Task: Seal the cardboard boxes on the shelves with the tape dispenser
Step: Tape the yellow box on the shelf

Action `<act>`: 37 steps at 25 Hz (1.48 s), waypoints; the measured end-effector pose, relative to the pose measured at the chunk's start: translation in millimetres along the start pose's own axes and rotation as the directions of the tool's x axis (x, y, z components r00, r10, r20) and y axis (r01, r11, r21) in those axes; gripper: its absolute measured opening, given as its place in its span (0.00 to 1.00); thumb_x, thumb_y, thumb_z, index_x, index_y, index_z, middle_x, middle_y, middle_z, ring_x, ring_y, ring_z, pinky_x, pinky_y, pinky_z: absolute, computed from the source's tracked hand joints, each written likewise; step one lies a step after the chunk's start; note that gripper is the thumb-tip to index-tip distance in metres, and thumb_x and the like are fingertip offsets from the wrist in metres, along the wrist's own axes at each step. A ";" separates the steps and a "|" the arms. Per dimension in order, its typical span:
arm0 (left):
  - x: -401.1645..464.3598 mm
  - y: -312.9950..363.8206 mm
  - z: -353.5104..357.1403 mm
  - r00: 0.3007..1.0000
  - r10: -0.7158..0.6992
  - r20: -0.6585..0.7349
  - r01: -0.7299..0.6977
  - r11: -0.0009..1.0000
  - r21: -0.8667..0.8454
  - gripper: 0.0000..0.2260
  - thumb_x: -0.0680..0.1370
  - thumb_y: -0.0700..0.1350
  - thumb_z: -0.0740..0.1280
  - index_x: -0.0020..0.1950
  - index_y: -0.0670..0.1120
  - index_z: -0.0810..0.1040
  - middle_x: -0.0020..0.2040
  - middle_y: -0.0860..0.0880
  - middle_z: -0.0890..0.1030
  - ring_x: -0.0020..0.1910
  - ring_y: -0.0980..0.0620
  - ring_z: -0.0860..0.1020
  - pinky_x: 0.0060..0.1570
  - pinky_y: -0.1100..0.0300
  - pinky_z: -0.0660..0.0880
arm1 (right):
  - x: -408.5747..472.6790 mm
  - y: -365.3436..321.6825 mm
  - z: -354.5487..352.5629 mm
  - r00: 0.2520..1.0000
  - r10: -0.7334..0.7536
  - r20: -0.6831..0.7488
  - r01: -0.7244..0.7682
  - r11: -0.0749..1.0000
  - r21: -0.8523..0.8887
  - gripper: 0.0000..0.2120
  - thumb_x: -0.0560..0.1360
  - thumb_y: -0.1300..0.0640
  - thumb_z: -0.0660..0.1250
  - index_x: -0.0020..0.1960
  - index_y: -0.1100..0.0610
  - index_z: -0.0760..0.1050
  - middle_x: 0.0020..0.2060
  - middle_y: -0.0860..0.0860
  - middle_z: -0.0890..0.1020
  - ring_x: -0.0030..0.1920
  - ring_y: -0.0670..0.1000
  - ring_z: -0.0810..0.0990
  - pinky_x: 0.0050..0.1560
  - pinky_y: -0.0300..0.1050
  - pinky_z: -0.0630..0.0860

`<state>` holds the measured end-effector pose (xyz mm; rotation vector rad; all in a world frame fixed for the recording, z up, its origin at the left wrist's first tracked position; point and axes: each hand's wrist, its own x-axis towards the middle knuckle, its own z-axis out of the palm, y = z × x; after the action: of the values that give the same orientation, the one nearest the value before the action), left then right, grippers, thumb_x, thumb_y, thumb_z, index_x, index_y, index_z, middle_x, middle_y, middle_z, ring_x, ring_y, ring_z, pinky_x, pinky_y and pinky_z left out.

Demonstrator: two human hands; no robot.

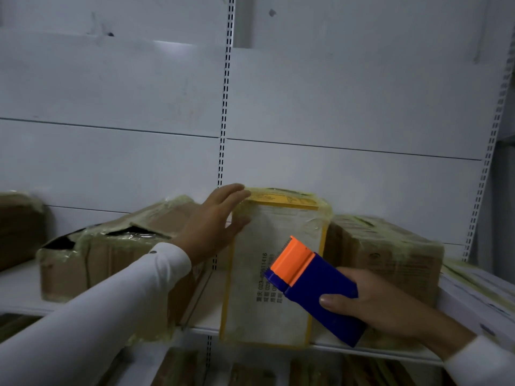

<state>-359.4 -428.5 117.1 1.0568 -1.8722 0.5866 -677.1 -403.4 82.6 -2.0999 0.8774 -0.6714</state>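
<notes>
Nearest: right hand (381, 305) wraps the blue body of the tape dispenser (315, 288), thumb across its near face, fingers curled behind. The orange end points up and left, over the front face of the white box (267, 274); whether it touches the face I cannot tell, as the frame is soft there.

Middle: white box stands on the shelf (16, 291) edge, yellow-bordered, already heavily taped at top. Left hand (217, 221), white sleeve, lies flat with fingers spread against the box's upper left corner, steadying it, gripping nothing.

Behind, left: brown box (92, 260), top flaps gaping, tape loose. Behind, right: another taped brown box (390, 252). Farther: white back panels and a slotted upright (224, 107).

Risk: the white box sits at the lip; a hard push from the dispenser could tip or slide it off unless the left hand braces. A slanted approach could also wrinkle the tape or miss the seam.
</notes>
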 end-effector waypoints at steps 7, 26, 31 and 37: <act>-41.1 51.0 -7.3 0.831 -0.114 0.545 0.335 0.884 -0.325 0.17 0.79 0.52 0.62 0.67 0.48 0.72 0.57 0.54 0.79 0.53 0.65 0.76 0.52 0.69 0.74 | 5.0 1.6 -0.6 0.999 -0.004 0.052 0.009 0.995 -0.103 0.25 0.64 0.37 0.75 0.53 0.52 0.79 0.44 0.48 0.86 0.43 0.49 0.86 0.39 0.37 0.79; -45.0 103.8 34.8 0.813 -0.297 0.502 0.574 0.556 -0.601 0.05 0.79 0.38 0.63 0.47 0.41 0.79 0.37 0.50 0.82 0.37 0.55 0.79 0.40 0.63 0.75 | -0.7 26.3 -46.5 0.975 -0.023 0.221 0.068 0.978 -0.195 0.26 0.64 0.37 0.74 0.56 0.51 0.76 0.47 0.49 0.86 0.47 0.51 0.86 0.49 0.53 0.84; -35.8 95.2 26.7 0.871 -0.381 0.308 0.490 0.702 -0.517 0.06 0.78 0.41 0.65 0.43 0.44 0.80 0.34 0.49 0.82 0.33 0.55 0.79 0.36 0.63 0.76 | 24.9 12.6 -53.2 0.955 -0.078 0.286 0.132 0.975 -0.177 0.19 0.66 0.38 0.76 0.52 0.45 0.78 0.46 0.50 0.86 0.45 0.50 0.86 0.43 0.44 0.83; 20.4 32.6 -28.0 0.891 -0.452 0.052 0.396 0.714 -0.577 0.06 0.77 0.40 0.66 0.42 0.39 0.80 0.32 0.49 0.81 0.29 0.55 0.76 0.31 0.67 0.74 | 62.9 -39.1 -122.5 0.968 -0.121 0.221 0.190 0.926 -0.326 0.23 0.63 0.30 0.74 0.49 0.46 0.80 0.44 0.52 0.87 0.40 0.51 0.86 0.38 0.38 0.81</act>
<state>-379.2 -399.7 149.4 0.9706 -1.4928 -0.2057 -707.6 -485.6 195.8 -2.5231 0.7631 -0.3970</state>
